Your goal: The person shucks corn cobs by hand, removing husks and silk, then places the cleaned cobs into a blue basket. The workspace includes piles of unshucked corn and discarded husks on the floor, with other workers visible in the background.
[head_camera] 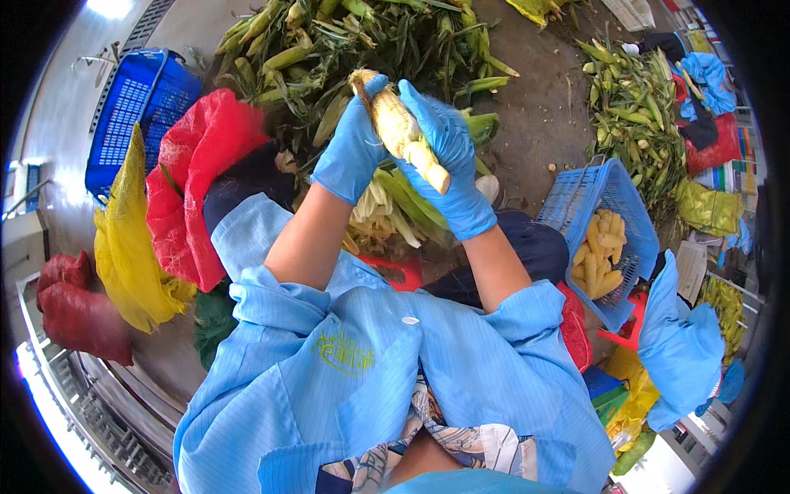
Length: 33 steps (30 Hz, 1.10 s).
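Both my hands wear blue gloves and hold one husked ear of corn (393, 122) in front of me, its cut stalk end pointing down to the right. My left hand (355, 145) grips the ear along its upper left side, with the thumb near a brown patch of silk. Against its lower right side lies my right hand (447, 163), palm partly under the stalk end. Beneath the hands are loose green husks (410, 200) and pale silk. A large heap of corn ears and green leaves (370, 43) lies on the floor beyond them.
At right a tilted blue plastic crate (642, 216) holds husked ears (595, 253). Another blue crate (126, 117) stands at left, near red (203, 160) and yellow mesh sacks (126, 265). A second corn heap (636, 117) and co-workers in blue (682, 346) are farther right.
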Tool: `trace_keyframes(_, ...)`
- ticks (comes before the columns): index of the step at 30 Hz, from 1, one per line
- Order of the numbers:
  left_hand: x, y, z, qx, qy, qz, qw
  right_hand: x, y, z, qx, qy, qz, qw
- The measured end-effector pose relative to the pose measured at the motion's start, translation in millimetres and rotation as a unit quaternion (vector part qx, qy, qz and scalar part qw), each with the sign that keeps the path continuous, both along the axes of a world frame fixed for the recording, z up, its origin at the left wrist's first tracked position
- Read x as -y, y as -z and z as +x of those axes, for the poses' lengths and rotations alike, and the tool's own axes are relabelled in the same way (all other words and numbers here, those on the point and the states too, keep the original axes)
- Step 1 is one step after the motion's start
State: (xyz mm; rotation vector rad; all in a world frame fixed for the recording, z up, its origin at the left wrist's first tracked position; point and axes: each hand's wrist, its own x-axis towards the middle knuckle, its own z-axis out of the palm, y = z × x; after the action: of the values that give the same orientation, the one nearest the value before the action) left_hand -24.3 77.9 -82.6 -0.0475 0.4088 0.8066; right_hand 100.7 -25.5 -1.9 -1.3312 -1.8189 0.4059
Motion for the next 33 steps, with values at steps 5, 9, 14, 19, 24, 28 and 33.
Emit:
trace_keyframes(5, 12, -27, -1, -0.121, -0.054, -0.063, 0.989, 16, 23, -13, -0.073, 0.079, 0.005, 0.994)
trace_keyframes(9, 9, -16, -7, -0.153, -0.111, 0.01, 0.982, 16, 24, -6, 0.066, 0.117, -0.21, 0.968)
trace_keyframes(14, -47, 10, -36, -0.213, -0.18, 0.057, 0.959, 27, 20, -7, 0.073, 0.114, -0.318, 0.938)
trace_keyframes(19, -75, -18, -83, -0.223, -0.273, 0.163, 0.921, 49, 19, -4, 0.165, 0.045, -0.303, 0.937)
trace_keyframes(24, -18, -64, -51, -0.202, -0.211, 0.208, 0.934, 31, -7, -16, 0.122, 0.089, -0.07, 0.986)
trace_keyframes(28, 42, -70, -1, -0.251, -0.177, 0.175, 0.935, 18, 14, -25, 0.108, 0.158, -0.224, 0.956)
trace_keyframes(33, 63, -38, -7, -0.186, -0.057, 0.037, 0.98, 54, 35, -15, 0.124, 0.115, -0.231, 0.958)
